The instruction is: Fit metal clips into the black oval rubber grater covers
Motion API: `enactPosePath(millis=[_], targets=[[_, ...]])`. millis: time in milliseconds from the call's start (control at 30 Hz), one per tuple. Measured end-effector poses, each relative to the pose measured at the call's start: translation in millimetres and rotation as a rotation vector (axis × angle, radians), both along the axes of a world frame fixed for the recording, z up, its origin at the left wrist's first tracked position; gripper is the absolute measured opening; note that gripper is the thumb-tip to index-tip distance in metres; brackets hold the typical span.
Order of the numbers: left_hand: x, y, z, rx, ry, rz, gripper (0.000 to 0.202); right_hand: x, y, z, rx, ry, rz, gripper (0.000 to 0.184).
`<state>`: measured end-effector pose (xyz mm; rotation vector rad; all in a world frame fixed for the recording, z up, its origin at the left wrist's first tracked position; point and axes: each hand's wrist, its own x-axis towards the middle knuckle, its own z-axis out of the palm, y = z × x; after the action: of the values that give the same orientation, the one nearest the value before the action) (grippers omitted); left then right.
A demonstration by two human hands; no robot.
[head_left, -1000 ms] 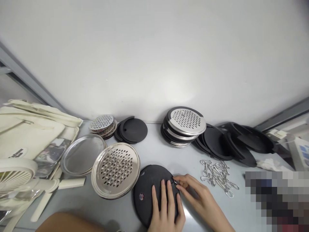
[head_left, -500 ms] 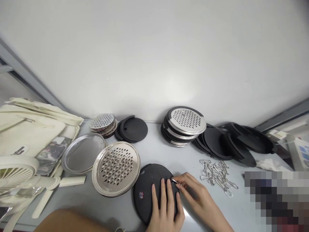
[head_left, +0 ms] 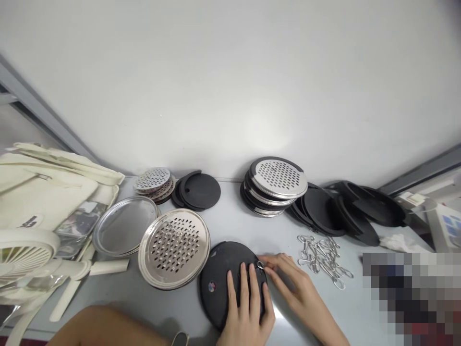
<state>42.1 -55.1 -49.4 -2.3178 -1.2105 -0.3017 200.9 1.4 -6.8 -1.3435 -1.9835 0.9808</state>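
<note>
A round black disc (head_left: 219,274) lies flat on the grey table near the front edge. My left hand (head_left: 247,312) rests flat on it, fingers stretched out and pressing down. My right hand (head_left: 293,288) is at the disc's right rim, its fingertips pinched on a small metal clip (head_left: 260,265) that touches the rim. A loose pile of similar metal clips (head_left: 322,259) lies just right of my right hand.
Perforated metal discs (head_left: 175,247) and a plain metal pan (head_left: 124,226) lie left of the black disc. At the back stand small perforated discs (head_left: 153,180), black discs (head_left: 198,191), an assembled stack (head_left: 275,185) and black rings (head_left: 345,214). A cream bag (head_left: 43,192) and white fan (head_left: 25,254) sit far left.
The view has tilted slightly, so everything sits a little higher. My right fingers have brought the clip tighter against the disc's rim; the left hand stays pressed on the disc.
</note>
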Motion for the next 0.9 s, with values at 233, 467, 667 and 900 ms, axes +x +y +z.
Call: enactPosePath(millis=[233,467,667,900], targets=[[-2,1,4.4,-0.032,0.005,-0.018,0.036,-2,1,-0.5,-0.029,0.015,0.028,0.024],[-10,7,16.1,-0.020,0.055,-0.133,0.037,-1,-4,-1.2,-0.025,-0.035,0.058,0.029],[-12,8,19.2,-0.045,0.057,-0.136,0.038,-1,-2,-3.7,-0.011,-0.031,0.069,0.026],[-8,4,15.2,-0.051,0.049,-0.094,0.037,-1,-2,-5.0,0.014,-0.061,0.053,0.025]])
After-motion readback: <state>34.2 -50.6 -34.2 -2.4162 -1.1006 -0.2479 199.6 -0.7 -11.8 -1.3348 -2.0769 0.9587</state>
